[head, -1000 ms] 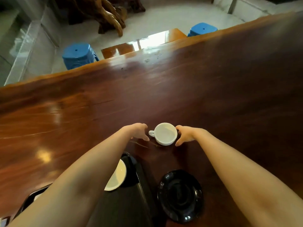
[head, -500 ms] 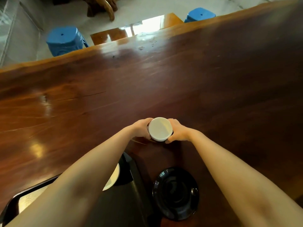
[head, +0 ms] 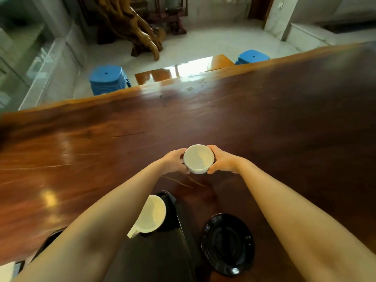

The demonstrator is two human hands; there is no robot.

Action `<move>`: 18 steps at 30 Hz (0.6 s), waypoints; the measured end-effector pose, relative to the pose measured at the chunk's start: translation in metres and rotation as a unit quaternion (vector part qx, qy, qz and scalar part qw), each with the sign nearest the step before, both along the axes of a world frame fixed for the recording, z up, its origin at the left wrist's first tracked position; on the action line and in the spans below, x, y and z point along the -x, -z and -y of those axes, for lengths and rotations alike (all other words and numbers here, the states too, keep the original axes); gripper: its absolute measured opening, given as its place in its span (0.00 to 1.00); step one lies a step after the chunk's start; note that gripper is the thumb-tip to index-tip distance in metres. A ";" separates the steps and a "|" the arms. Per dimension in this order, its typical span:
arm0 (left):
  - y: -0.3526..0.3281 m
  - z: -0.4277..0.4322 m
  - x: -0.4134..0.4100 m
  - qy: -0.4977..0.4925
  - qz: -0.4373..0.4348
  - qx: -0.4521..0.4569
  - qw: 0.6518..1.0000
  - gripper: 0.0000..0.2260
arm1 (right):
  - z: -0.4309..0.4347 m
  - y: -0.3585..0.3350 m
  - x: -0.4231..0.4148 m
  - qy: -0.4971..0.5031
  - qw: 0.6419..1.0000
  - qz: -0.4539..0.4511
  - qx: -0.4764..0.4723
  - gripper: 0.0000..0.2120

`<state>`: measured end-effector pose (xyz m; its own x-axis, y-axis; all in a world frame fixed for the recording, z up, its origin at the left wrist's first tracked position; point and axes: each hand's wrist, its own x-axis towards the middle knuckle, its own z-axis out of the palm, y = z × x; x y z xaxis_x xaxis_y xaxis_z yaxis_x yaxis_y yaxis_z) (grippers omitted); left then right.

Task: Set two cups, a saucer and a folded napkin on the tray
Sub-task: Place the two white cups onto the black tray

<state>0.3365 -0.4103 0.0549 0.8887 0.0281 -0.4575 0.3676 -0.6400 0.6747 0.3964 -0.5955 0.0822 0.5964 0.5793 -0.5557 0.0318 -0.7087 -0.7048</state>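
Note:
A white cup (head: 198,158) is held between both hands just above the dark wooden table (head: 284,127). My left hand (head: 175,162) clasps its left side and hides the handle; my right hand (head: 222,160) clasps its right side. A second white cup (head: 151,214) stands in the far right corner of the black tray (head: 162,257), partly hidden by my left forearm. A black saucer (head: 227,243) lies on the table just right of the tray. No napkin is in view.
The table's far edge runs from left to upper right. Beyond it stand two blue stools (head: 108,79) (head: 252,57), a glossy wooden bench (head: 183,72) and a carved root sculpture (head: 134,27) on the pale floor.
Both hands closed on the white cup, which stood on the table with its handle to the left, and raised it slightly. My view has tilted up toward the room.

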 end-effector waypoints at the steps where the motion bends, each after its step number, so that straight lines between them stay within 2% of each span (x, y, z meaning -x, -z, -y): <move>1: -0.007 -0.005 0.006 -0.010 0.010 -0.004 1.000 0.34 | -0.006 -0.007 0.003 -0.004 1.000 0.007 -0.001 0.39; 11: -0.062 -0.084 0.100 -0.109 0.049 -0.015 0.993 0.33 | -0.104 -0.058 0.066 -0.105 0.993 0.038 -0.036 0.38; 16: -0.066 -0.127 0.169 -0.183 0.046 -0.029 0.982 0.31 | -0.164 -0.062 0.118 -0.191 0.980 0.028 -0.052 0.31; 18: -0.061 -0.136 0.190 -0.203 0.043 -0.043 0.977 0.31 | -0.180 -0.060 0.134 -0.211 0.976 0.027 -0.053 0.31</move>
